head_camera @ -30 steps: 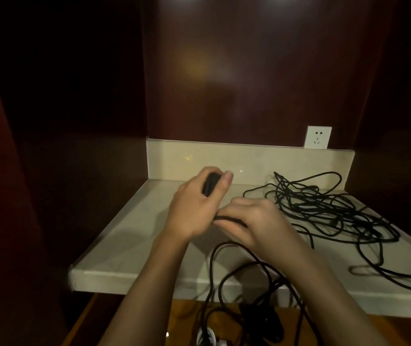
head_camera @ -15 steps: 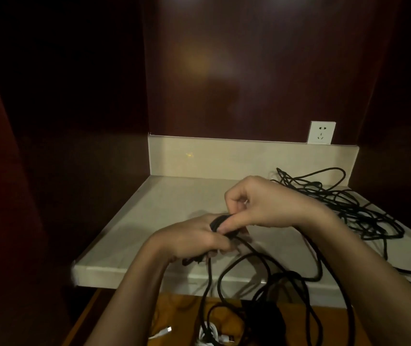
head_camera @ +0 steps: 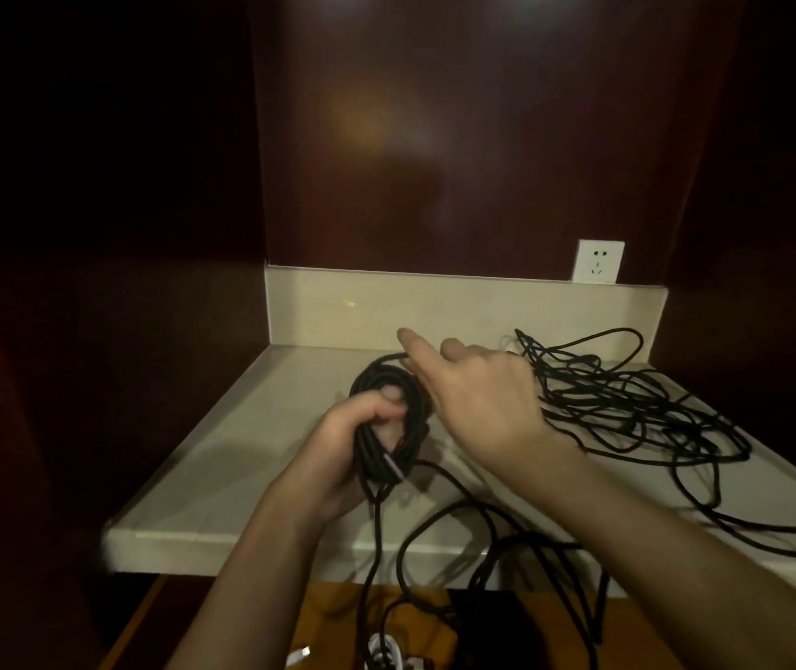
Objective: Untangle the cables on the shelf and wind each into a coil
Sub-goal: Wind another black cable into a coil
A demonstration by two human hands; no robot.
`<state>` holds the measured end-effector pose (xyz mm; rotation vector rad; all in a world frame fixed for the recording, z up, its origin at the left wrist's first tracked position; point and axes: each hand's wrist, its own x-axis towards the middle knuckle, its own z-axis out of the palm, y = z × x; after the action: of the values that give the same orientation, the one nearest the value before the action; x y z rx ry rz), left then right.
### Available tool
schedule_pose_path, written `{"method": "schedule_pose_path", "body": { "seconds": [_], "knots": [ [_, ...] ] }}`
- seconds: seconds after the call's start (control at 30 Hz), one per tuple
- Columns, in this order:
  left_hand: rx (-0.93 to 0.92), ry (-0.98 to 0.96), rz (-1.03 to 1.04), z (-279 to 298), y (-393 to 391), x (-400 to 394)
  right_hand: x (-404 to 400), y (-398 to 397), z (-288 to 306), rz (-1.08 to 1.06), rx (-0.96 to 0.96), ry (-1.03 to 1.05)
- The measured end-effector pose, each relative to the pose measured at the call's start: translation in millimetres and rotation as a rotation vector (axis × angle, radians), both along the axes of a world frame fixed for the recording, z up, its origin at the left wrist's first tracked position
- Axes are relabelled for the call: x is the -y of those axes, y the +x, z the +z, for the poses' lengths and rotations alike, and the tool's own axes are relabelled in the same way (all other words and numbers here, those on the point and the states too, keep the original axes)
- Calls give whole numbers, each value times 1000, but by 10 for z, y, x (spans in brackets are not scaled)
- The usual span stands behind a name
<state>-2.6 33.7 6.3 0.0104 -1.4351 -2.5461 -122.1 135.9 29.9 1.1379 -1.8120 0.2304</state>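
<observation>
**Black cable coil in left hand, right hand at top loop**

Left hand (head_camera: 352, 437) gripping black cable coil (head_camera: 388, 418), fingers curled round the bundle, thumb pressed on top of the wraps. Coil held upright just above cream shelf (head_camera: 222, 456), left of centre. Right hand (head_camera: 478, 403) reaching across above the coil, index finger and thumb stretched forward, touching topmost loop; other fingers blurred, cannot tell whether pinching the strand or just guiding it. Loose black cable tail (head_camera: 427, 534) dropping from coil bottom, looping over shelf front edge and down out of frame. Tangled black cable pile (head_camera: 628, 408) on right half of shelf, near back lip, just beside right hand; strands trailing off toward right edge. White wall socket (head_camera: 598, 261) on dark wood back panel above shelf lip, right side. Below shelf: orange-brown surface (head_camera: 338, 616) with white cable end (head_camera: 299, 655) and dark object (head_camera: 497, 626), too dim to identify.
</observation>
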Motion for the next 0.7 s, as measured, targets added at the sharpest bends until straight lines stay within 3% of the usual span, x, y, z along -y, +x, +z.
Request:
{"method": "schedule_pose_path", "body": {
  "seconds": [0.07, 0.13, 0.27, 0.37, 0.57, 0.7],
  "knots": [
    [-92, 155, 9, 54, -43, -29, 104, 27, -139, -2, 38, -177],
    [-179, 249, 20, 119, -17, -28, 150, 69, -298, 86, 220, -263],
    [-222, 164, 85, 211, 51, -39, 203, 345, -667, 193, 475, -371],
    [-246, 195, 189, 219, 20, -78, 237, 601, -758, 262, 611, -328],
    [-230, 244, 644, 206, -78, -6, 41, 914, -644, 171, 694, -58],
    [-309, -43, 914, 178, -113, 21, -72, 887, -521, 149, 685, 21]
  ]
}}
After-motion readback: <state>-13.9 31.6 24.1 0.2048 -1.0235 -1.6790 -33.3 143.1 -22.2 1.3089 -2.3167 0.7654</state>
